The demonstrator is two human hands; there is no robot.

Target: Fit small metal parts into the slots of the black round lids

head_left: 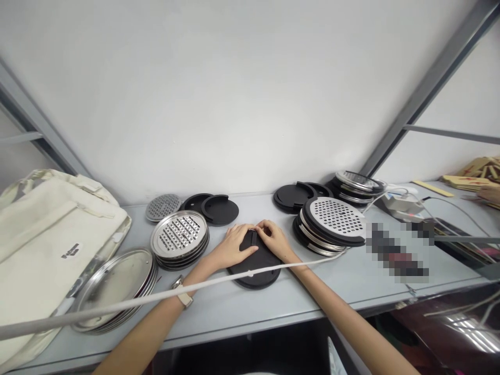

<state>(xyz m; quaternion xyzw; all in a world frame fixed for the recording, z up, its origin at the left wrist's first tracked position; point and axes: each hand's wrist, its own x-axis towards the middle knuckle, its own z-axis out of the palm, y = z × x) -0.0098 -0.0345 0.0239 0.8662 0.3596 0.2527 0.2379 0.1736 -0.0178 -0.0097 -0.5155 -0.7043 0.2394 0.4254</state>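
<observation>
A dark round plastic piece (pixel 258 278) lies on the grey table in front of me, with a narrow raised part at its far end. My left hand (pixel 236 247) wraps its far left side, thumb resting on top. Opposite it, my right hand (pixel 272 241) grips the far right side with bent fingers near the raised part. The fingertips of both hands are partly hidden behind the far edge. Left of my hands rises a stack of round metal grater plates (pixel 180 235). To the right, a perforated metal disc in a black rim (pixel 336 219) tops another stack.
Steel discs (pixel 117 286) are piled front left, beside a cream cloth bag (pixel 58 245). Black round holders (pixel 221 210) lie along the wall. A white cable (pixel 164 295) crosses in front of my arms. Another person's hand (pixel 489 194) shows at far right.
</observation>
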